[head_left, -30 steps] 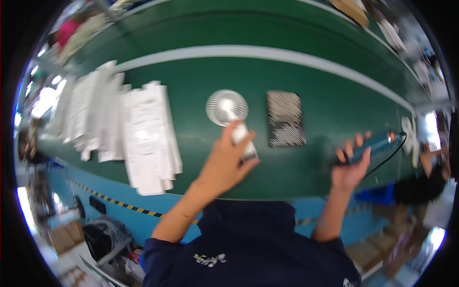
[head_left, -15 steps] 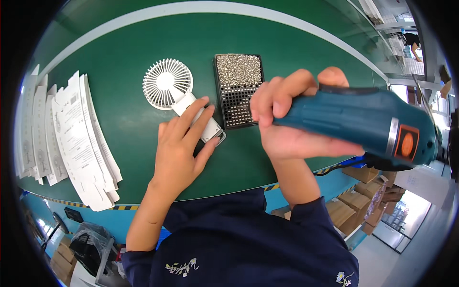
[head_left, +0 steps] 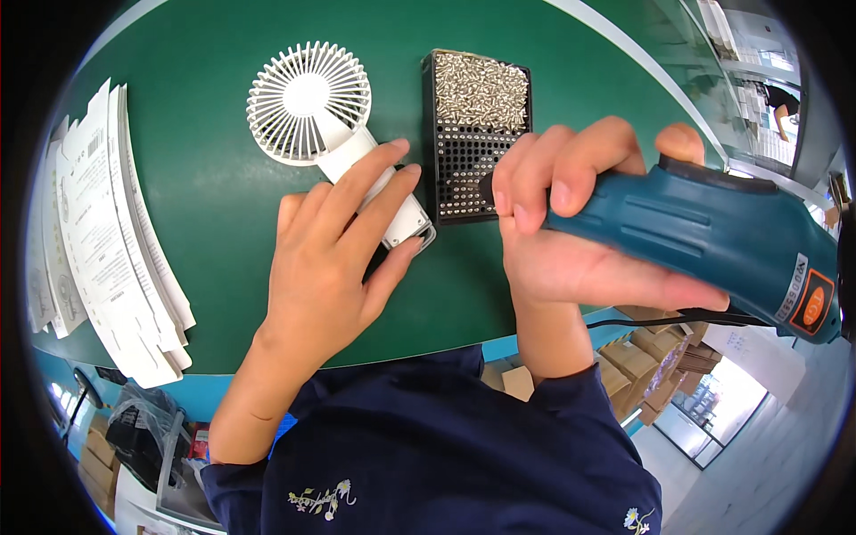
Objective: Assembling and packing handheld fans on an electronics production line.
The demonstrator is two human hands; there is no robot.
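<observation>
A white handheld fan (head_left: 308, 95) lies on the green table, its round grille pointing away from me. Fingers and thumb of my left hand (head_left: 323, 254) close around its handle (head_left: 406, 221) and cover part of it. My right hand (head_left: 571, 205) grips a teal electric screwdriver (head_left: 691, 227), held sideways with its rear end to the right. The front end is hidden behind my fingers, where a dark round tip meets the black screw tray (head_left: 431, 134). Loose silver screws (head_left: 481, 92) fill the tray's far part; rows of holes, several with screws, fill the near part.
Flat printed white cartons (head_left: 116, 232) are stacked at the table's left. A black cable (head_left: 642, 321) runs beneath the screwdriver. Beyond the table edge, cardboard boxes (head_left: 637, 357) stand at lower right, and a black bag under clear plastic (head_left: 143, 428) sits at lower left.
The view has shifted, and the fan and tray appear larger and higher in it. The left hand stays on the fan. The screwdriver remains in the right hand, its front end still at the tray.
</observation>
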